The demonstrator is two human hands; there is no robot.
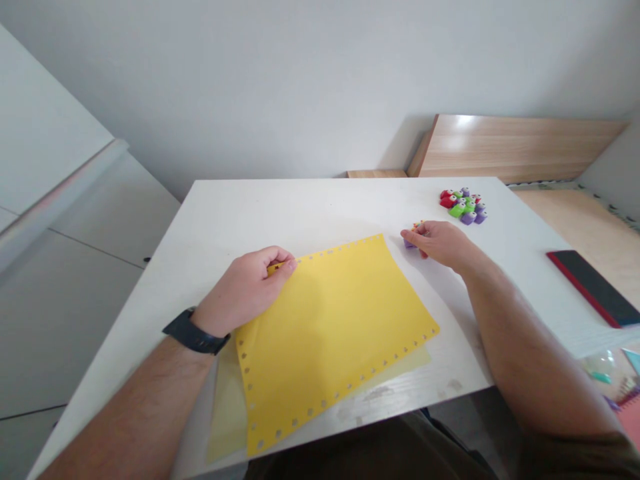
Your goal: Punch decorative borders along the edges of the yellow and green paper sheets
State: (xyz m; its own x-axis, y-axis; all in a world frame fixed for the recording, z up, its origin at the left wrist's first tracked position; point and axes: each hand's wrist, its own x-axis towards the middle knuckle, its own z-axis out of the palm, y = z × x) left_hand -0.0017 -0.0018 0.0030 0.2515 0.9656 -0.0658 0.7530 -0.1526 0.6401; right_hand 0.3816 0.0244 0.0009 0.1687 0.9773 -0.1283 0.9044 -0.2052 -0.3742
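My left hand [263, 283] pinches the upper left edge of a yellow sheet of paper [335, 320], thumb on top. Small punched holes run along the sheet's top, left and bottom edges; none show along its right edge. Under it lies a paler yellow sheet [227, 413], mostly covered. Beyond the sheet's upper right corner, my right hand [437, 241] has its fingers closed around a small purple craft punch [410, 244]. Bits of orange and red show by these fingers, partly hidden by them.
A cluster of red, green and purple craft punches [465, 205] stands at the table's back right. A black notebook with a red edge [595, 287] lies at the right. The white table [280, 207] ends just before my lap. A wooden headboard [520, 147] stands behind.
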